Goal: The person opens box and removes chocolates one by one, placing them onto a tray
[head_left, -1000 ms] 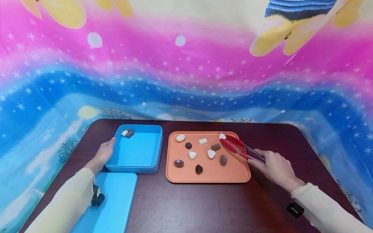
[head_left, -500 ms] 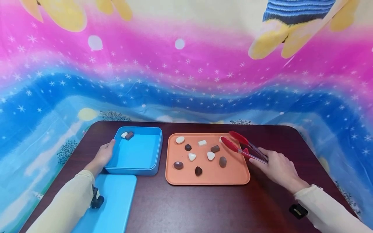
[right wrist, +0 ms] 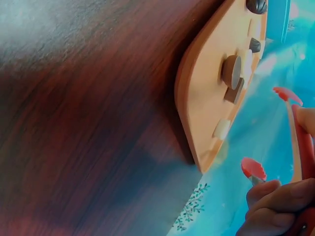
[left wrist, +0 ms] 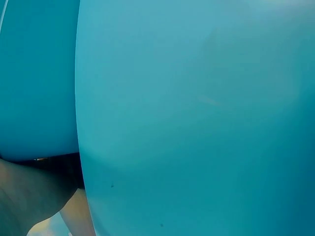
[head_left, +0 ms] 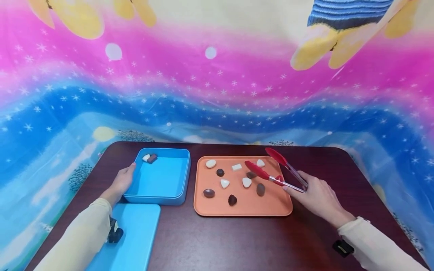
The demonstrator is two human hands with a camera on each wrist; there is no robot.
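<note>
My right hand (head_left: 318,195) grips a pair of tongs (head_left: 274,177) with red tips. Its two arms are spread apart with nothing between the tips, over the back right of an orange tray (head_left: 217,209). The near tip passes over a brown chocolate bar (head_left: 251,175), partly covering it. A white triangular chocolate (head_left: 260,163) lies behind. In the right wrist view, curled fingers (right wrist: 275,201) hold the tongs. My left hand (head_left: 120,184) holds the left wall of a blue box (head_left: 184,188), its thumb at the rim; the other fingers are mostly hidden.
White and brown chocolates, such as an oval one (head_left: 209,193) and a dark ridged one (head_left: 232,200), lie spread over the tray. Inside the box, a white piece (head_left: 146,157) and a brown bar (head_left: 152,159) sit in the back left corner. A blue lid (head_left: 135,233) lies in front.
The tongs have spread wider. Their near tip has shifted left, away from the white triangular chocolate, while the far tip has risen past the tray's back edge. My left hand stays at the box.
</note>
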